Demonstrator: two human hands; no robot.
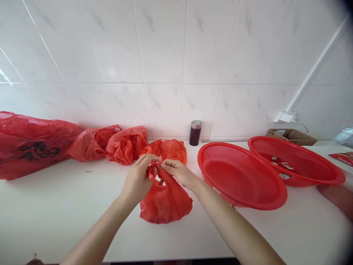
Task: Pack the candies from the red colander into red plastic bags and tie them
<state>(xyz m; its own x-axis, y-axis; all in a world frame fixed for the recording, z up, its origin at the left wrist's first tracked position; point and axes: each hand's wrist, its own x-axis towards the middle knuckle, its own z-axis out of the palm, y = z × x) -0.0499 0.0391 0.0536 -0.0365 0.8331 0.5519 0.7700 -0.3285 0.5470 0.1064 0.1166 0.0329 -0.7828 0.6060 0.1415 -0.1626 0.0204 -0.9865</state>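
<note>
Bag of thin red plastic (167, 209) sits on the white tabletop (110, 232), directly ahead in the view I am working from, its top drawn up into a bunched, twisted neck. I have the left hand (142, 172) curled on one side of that neck, fingers drawn together and clamped on the film; the right hand (176, 170) pinches the other side between thumb and forefinger. Some fingertips are lost behind the folds, so I cannot tell exactly how each one lies. The step looks to me like working a knot or twist into the neck. To do it well, I would let the left grip anchor the base of the bunch while the right pinch does the fine work, drawing with a slow, even pull, since film this thin could tear or slip under a jerk. Squeezing spare air out first should make for a snugger closure, and leaving the bag's weight on the table should spare the neck. My right forearm passes close to the near perforated plastic basket (234, 173), so I would guard that elbow; the crumpled orange-red bag (174, 149) lies just behind the hands.
</note>
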